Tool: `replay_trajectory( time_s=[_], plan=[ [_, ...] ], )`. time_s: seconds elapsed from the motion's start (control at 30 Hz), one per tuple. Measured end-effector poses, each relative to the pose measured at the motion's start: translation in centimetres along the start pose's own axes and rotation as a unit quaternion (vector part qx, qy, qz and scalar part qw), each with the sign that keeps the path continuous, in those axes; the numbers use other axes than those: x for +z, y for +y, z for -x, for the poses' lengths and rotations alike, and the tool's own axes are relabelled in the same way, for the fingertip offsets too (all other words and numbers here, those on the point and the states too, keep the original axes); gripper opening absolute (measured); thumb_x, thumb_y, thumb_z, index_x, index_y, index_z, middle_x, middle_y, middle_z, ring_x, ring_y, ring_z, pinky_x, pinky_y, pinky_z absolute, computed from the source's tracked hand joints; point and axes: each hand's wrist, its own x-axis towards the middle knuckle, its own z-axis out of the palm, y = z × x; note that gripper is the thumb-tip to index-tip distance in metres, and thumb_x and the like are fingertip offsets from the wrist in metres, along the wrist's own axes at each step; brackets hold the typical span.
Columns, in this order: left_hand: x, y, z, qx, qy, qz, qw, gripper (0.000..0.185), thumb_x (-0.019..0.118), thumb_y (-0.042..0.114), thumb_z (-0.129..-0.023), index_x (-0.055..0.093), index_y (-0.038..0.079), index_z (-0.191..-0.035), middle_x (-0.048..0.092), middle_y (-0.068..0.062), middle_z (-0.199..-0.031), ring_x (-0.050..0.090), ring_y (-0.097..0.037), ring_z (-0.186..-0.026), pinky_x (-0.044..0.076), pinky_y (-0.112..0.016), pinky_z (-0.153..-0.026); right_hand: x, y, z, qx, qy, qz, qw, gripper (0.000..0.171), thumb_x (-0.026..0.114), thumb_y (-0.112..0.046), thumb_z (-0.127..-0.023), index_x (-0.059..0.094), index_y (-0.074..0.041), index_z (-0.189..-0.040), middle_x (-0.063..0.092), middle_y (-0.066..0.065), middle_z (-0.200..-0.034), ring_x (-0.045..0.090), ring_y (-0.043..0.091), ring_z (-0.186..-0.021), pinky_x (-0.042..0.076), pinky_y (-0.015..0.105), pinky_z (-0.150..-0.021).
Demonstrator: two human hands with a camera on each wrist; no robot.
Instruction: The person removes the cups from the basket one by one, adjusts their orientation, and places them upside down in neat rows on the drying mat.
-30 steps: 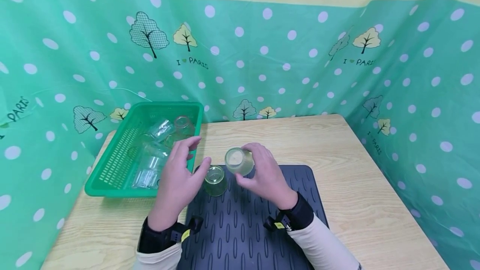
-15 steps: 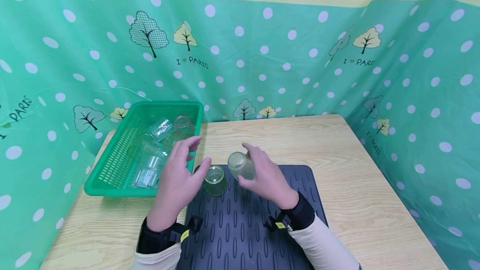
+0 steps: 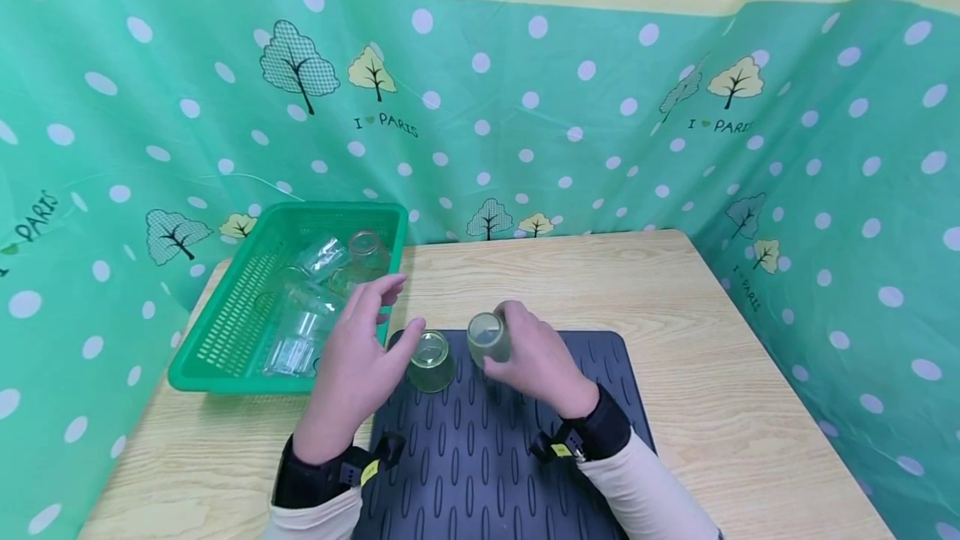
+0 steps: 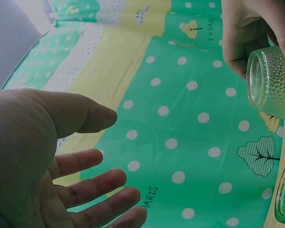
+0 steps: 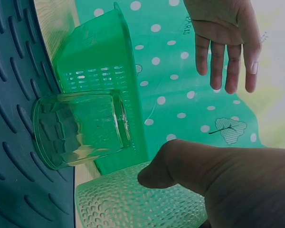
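Observation:
My right hand [image 3: 536,352] grips a dimpled glass tumbler [image 3: 487,343], thumb on the near side and fingers round the far side. Its base faces up and its mouth points down at the dark ribbed drying mat [image 3: 498,457], at the far part of the mat. Whether its rim touches the mat cannot be told. To its left a smooth glass [image 3: 431,372] stands upside down on the mat's far left corner. My left hand [image 3: 360,357] hovers with fingers spread and nothing held, between that glass and the green basket [image 3: 191,382].
Several clear glasses [image 3: 303,332] lie in the basket on the left. A pale wooden table [image 3: 720,407] carries the mat and basket. A green dotted curtain [image 3: 480,148] hangs behind and on both sides.
The dimpled tumbler has shifted slightly right and toward me, coming lower and more upright with its base up. The left hand has hardly moved.

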Motion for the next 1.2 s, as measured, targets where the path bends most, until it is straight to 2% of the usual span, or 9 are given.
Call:
replay_trajectory(
  time_s=[0.4,0.87,1.1,1.2],
  plan=[
    [-0.06,-0.2,-0.1,-0.01,-0.013,-0.011,0.9998,0.059,0.073,0.027,-0.097,0.049,0.016,-0.15,0.058,-0.01,-0.134,0.059,-0.031,-0.116,0.052,-0.048,-0.095,0.09,-0.03,0.25,0.014,-0.028,0.006,0.999,0.054,0.088,-0.026,-0.081,0.055,-0.005,-0.118,0.059,0.001,-0.095,0.058,0.014,-0.074,0.049,0.03,-0.065],
    [-0.15,-0.3,-0.17,-0.019,-0.026,-0.013,0.9994,0.06,0.072,0.029,-0.098,0.048,0.014,-0.151,0.057,-0.009,-0.136,0.058,-0.03,-0.118,0.052,-0.049,-0.094,0.38,0.21,0.42,0.039,-0.069,0.002,0.997,0.052,0.087,-0.026,-0.083,0.053,-0.009,-0.118,0.059,-0.002,-0.089,0.05,0.01,-0.063,0.044,0.027,-0.057],
    [-0.12,-0.45,-0.2,-0.021,-0.028,-0.013,0.9993,0.06,0.072,0.029,-0.098,0.048,0.015,-0.151,0.056,-0.008,-0.136,0.058,-0.031,-0.118,0.052,-0.05,-0.094,0.56,0.56,0.38,0.059,-0.108,-0.016,0.992,0.05,0.087,-0.023,-0.083,0.053,-0.007,-0.115,0.058,0.0,-0.092,0.053,0.012,-0.071,0.046,0.031,-0.061],
    [-0.16,-0.48,-0.19,-0.019,-0.027,-0.014,0.9993,0.06,0.072,0.029,-0.098,0.048,0.015,-0.151,0.057,-0.008,-0.136,0.058,-0.03,-0.118,0.052,-0.049,-0.093,0.56,0.77,0.28,0.066,-0.125,-0.007,0.99,0.051,0.087,-0.024,-0.083,0.053,-0.006,-0.117,0.057,0.002,-0.096,0.055,0.014,-0.076,0.048,0.033,-0.064]
  ],
)
